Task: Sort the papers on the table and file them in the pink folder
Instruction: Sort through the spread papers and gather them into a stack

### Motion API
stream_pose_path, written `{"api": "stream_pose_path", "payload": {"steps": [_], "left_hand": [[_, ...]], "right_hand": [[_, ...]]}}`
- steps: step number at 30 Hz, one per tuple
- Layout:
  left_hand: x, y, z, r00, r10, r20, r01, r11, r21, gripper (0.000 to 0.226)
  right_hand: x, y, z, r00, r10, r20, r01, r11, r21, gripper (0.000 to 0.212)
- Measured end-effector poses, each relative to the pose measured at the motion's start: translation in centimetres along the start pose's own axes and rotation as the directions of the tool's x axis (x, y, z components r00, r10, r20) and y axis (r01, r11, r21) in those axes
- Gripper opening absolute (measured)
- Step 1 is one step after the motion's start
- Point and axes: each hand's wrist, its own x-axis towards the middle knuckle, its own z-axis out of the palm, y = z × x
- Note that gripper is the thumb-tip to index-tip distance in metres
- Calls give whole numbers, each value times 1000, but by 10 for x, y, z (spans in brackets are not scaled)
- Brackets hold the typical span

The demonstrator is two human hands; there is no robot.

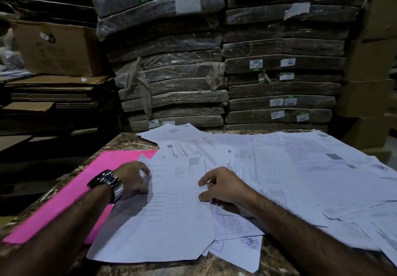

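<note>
A pink folder (64, 198) lies closed on the left part of the marble table (126, 142). Many white printed papers (300, 168) are spread loosely over the middle and right of the table. One large sheet (169, 217) lies in front of me, overlapping the folder's right edge. My left hand (133, 176), with a dark wristwatch, pinches the left edge of this sheet between thumb and fingers. My right hand (221, 186) pinches the sheet's right edge with curled fingers.
Tall stacks of plastic-wrapped flat bundles (171, 60) rise directly behind the table. Flattened cardboard (58, 90) and an open cardboard box (55, 47) sit at the left. Brown cartons (369, 71) stand at the right.
</note>
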Motion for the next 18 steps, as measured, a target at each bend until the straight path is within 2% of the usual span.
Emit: {"api": "stream_pose_path", "payload": {"steps": [4, 11, 18], "left_hand": [[-2, -2, -1, 1000, -17, 5, 17, 1000, -15, 62], [-1, -2, -2, 998, -61, 1, 61, 997, -37, 87], [4, -8, 2, 999, -50, -11, 50, 999, -14, 79]], "right_hand": [[1, 0, 0, 1000, -20, -2, 20, 998, -55, 37], [2, 1, 1, 997, -74, -22, 70, 989, -133, 41], [4, 3, 1, 997, -71, -37, 64, 986, -154, 40]]}}
